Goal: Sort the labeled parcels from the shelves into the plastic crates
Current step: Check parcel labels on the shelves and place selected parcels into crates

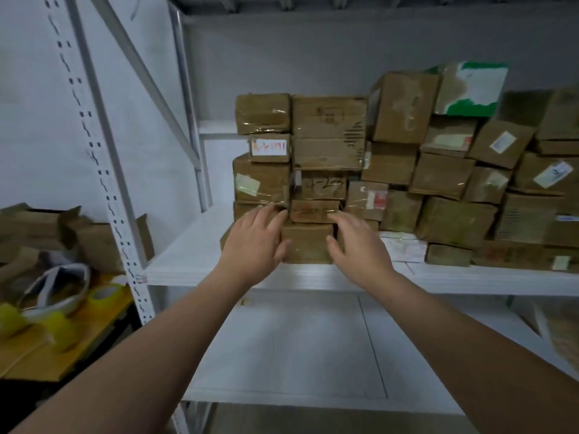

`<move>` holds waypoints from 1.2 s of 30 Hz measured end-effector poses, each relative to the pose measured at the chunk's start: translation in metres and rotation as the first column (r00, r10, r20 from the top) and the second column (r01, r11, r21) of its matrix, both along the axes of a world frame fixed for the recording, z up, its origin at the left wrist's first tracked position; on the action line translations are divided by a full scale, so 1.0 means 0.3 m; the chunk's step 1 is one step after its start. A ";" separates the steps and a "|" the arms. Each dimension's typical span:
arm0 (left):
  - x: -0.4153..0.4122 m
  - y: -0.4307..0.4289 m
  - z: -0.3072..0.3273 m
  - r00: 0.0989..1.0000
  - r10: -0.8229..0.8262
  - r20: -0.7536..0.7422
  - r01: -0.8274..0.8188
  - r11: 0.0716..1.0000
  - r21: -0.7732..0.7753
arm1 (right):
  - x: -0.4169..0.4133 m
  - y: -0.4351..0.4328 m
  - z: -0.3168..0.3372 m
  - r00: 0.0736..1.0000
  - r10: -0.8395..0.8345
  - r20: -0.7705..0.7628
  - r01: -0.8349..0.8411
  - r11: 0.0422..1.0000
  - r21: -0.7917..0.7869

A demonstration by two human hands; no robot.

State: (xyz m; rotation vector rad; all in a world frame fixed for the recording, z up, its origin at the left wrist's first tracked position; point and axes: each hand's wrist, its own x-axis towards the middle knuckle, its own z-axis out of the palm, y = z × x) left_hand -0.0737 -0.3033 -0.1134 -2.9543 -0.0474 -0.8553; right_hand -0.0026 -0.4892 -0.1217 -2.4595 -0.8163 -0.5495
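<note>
1. Head view: my left hand point(253, 242) and right hand point(357, 245) reach forward, fingers spread wide and holding nothing, one on each side of a small brown parcel point(308, 245).
2. That parcel sits at the front edge of a white shelf point(188, 258), at the foot of a stack of taped cardboard parcels point(329, 126). Blur hides whether my fingers touch it.
3. To the left, a desk point(94, 321) carries yellow tape rolls point(59, 327) and open cardboard boxes point(47, 227), whose contents are unclear.
</note>
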 end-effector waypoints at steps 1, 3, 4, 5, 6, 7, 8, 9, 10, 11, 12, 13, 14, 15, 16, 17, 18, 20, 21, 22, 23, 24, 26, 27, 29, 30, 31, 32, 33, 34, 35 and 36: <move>0.016 0.032 0.017 1.000 0.006 0.016 -0.006 1.000 0.005 | 0.016 0.029 0.022 1.000 0.007 0.019 -0.007 1.000 0.000; 0.060 0.087 0.061 0.998 0.015 0.059 -0.016 1.000 0.014 | 0.052 0.082 0.073 0.998 0.011 0.058 -0.012 1.000 0.012; 0.088 0.112 0.089 0.996 0.015 0.083 -0.017 1.000 0.016 | 0.074 0.107 0.100 0.997 0.012 0.077 -0.013 1.000 0.021; 0.118 0.134 0.118 0.994 0.015 0.109 -0.017 1.000 0.020 | 0.097 0.132 0.127 0.995 0.014 0.096 -0.017 0.999 0.028; 0.148 0.154 0.149 0.990 0.014 0.137 -0.018 0.999 0.030 | 0.120 0.157 0.156 0.993 0.015 0.114 -0.019 0.999 0.034; 0.178 0.174 0.181 0.986 0.012 0.165 -0.020 0.999 0.045 | 0.145 0.182 0.186 0.991 0.014 0.135 -0.020 0.999 0.039; 0.208 0.192 0.212 0.982 0.009 0.187 -0.021 0.998 0.059 | 0.169 0.207 0.217 0.988 0.009 0.156 -0.017 0.999 0.046; 0.237 0.208 0.243 0.979 0.007 0.202 -0.020 0.998 0.065 | 0.191 0.231 0.250 0.984 0.001 0.176 -0.011 0.998 0.057; 0.266 0.225 0.272 0.976 0.003 0.217 -0.017 0.998 0.061 | 0.213 0.256 0.283 0.981 -0.008 0.196 -0.007 0.997 0.074; 0.294 0.242 0.297 0.972 -0.004 0.236 -0.009 0.998 0.054 | 0.234 0.281 0.315 0.975 -0.014 0.220 -0.006 0.996 0.091; 0.322 0.258 0.316 0.966 -0.015 0.259 0.003 0.999 0.047 | 0.252 0.305 0.345 0.969 -0.018 0.246 -0.008 0.995 0.104; 0.349 0.276 0.331 0.958 -0.028 0.286 0.018 0.999 0.039 | 0.272 0.329 0.372 0.962 -0.023 0.273 -0.007 0.994 0.109; 0.376 0.294 0.342 0.948 -0.042 0.315 0.036 0.999 0.025 | 0.291 0.350 0.396 0.952 -0.031 0.303 -0.002 0.994 0.109; 0.400 0.314 0.354 0.939 -0.051 0.341 0.055 0.998 -0.002 | 0.310 0.371 0.420 0.942 -0.046 0.333 0.011 0.994 0.106; 0.422 0.336 0.368 0.931 -0.053 0.360 0.072 0.997 -0.042 | 0.326 0.389 0.443 0.929 -0.069 0.363 0.035 0.994 0.100; 0.443 0.358 0.383 0.926 -0.049 0.374 0.089 0.992 -0.092 | 0.342 0.405 0.468 0.916 -0.100 0.389 0.068 0.993 0.095; 0.461 0.378 0.402 0.923 -0.040 0.383 0.106 0.983 -0.151 | 0.356 0.421 0.492 0.903 -0.135 0.409 0.108 0.990 0.088; 0.494 0.419 0.446 0.926 -0.023 0.376 0.145 0.943 -0.300 | 0.379 0.450 0.542 0.880 -0.202 0.431 0.191 0.979 0.070; 0.511 0.437 0.469 0.932 -0.032 0.361 0.177 0.910 -0.376 | 0.389 0.464 0.565 0.869 -0.232 0.438 0.229 0.972 0.059; 0.529 0.454 0.490 0.936 -0.061 0.345 0.219 0.871 -0.440 | 0.399 0.479 0.585 0.860 -0.257 0.441 0.264 0.963 0.046; 0.545 0.470 0.509 0.938 -0.107 0.328 0.266 0.832 -0.488 | 0.407 0.492 0.599 0.856 -0.277 0.437 0.295 0.955 0.028; 0.559 0.483 0.524 0.937 -0.162 0.308 0.309 0.797 -0.520 | 0.414 0.505 0.608 0.854 -0.294 0.430 0.322 0.947 0.008; 0.580 0.501 0.547 0.930 -0.259 0.262 0.363 0.764 -0.533 | 0.426 0.526 0.613 0.850 -0.319 0.419 0.358 0.934 -0.016; 0.589 0.507 0.553 0.926 -0.285 0.248 0.375 0.770 -0.516 | 0.430 0.534 0.613 0.849 -0.322 0.419 0.361 0.932 -0.016; 0.600 0.515 0.554 0.912 -0.309 0.270 0.406 0.781 -0.476 | 0.433 0.546 0.609 0.848 -0.318 0.423 0.347 0.938 0.009; 0.602 0.516 0.551 0.902 -0.318 0.293 0.425 0.778 -0.464 | 0.433 0.552 0.606 0.849 -0.318 0.423 0.338 0.941 0.029; 0.601 0.516 0.546 0.890 -0.326 0.318 0.446 0.768 -0.460 | 0.433 0.558 0.603 0.848 -0.320 0.423 0.331 0.942 0.049; 0.601 0.518 0.540 0.879 -0.330 0.343 0.464 0.756 -0.462 | 0.434 0.564 0.598 0.846 -0.322 0.425 0.324 0.944 0.069; 0.602 0.522 0.533 0.870 -0.330 0.365 0.478 0.747 -0.463 | 0.435 0.569 0.593 0.845 -0.324 0.426 0.316 0.944 0.091; 0.603 0.525 0.527 0.862 -0.326 0.387 0.487 0.745 -0.457 | 0.436 0.574 0.589 0.844 -0.326 0.427 0.309 0.945 0.111; 0.604 0.526 0.521 0.855 -0.319 0.409 0.493 0.745 -0.450 | 0.436 0.578 0.586 0.842 -0.327 0.428 0.303 0.945 0.126; 0.605 0.527 0.515 0.845 -0.311 0.435 0.503 0.737 -0.451 | 0.435 0.582 0.584 0.842 -0.328 0.429 0.298 0.945 0.137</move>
